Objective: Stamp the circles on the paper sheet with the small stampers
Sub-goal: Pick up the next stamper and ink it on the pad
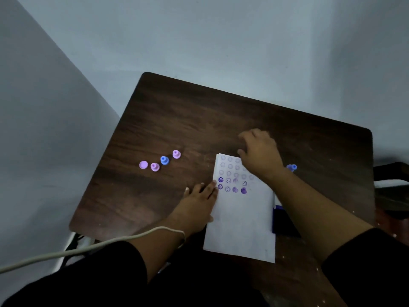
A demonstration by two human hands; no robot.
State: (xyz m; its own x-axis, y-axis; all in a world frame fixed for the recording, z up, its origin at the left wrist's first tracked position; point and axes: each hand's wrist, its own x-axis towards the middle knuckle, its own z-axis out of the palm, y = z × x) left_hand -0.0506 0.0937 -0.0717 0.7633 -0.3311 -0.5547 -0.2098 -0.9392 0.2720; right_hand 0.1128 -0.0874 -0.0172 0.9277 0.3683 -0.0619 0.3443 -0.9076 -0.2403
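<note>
While left hand [200, 201] pins paper sheet [241, 218], right hand [260, 154] above circles

the white paper sheet [242, 218] lies flat on the table, its two nearest rows of circles inked purple. four small stampers [159, 161], three pink, one blue, stand well left; another blue stamper [292, 167] sits just right.

Left hand [200, 197] flat; right hand [260, 155] curled, palm down.
</note>
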